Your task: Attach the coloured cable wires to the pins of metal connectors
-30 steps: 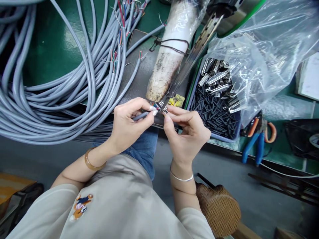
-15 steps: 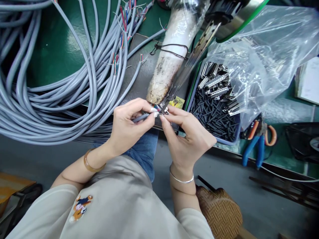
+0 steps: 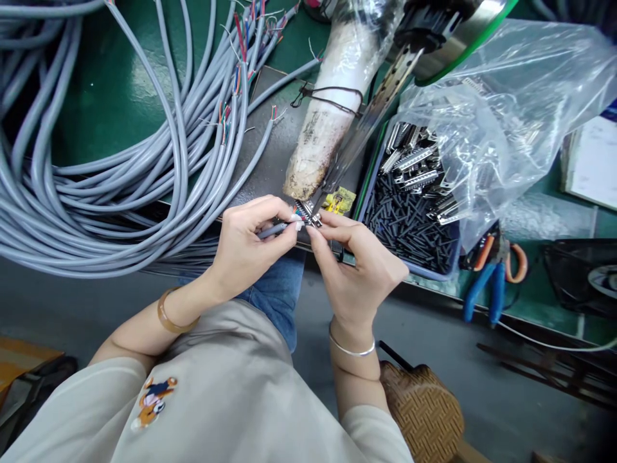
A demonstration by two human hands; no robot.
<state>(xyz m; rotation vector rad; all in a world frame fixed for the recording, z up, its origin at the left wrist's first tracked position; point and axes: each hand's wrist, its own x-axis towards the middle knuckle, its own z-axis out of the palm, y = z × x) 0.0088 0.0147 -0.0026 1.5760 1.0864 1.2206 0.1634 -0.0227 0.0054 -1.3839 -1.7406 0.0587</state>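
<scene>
Between thumb and fingers, my left hand pinches the stripped end of a grey cable, whose thin coloured wires show at the fingertips. My right hand is closed on a small metal connector with a row of pins. Both sets of fingertips nearly meet. Right above the connector, the dark tip of a soldering iron comes down at a slant, close to the wires. Beside it stands a stained, white-wrapped column bound with black wire. Fingers partly hide the wire ends.
Many grey cables with stripped ends lie on the left. At right, a blue bin holds black tubes and metal connectors under a clear plastic bag. Blue-handled pliers lie farther right. A woven stool stands below.
Both hands have shifted very slightly, still pinching the cable and connector. More of the connector's pin row shows beside the iron tip. The whole view has moved a little.
</scene>
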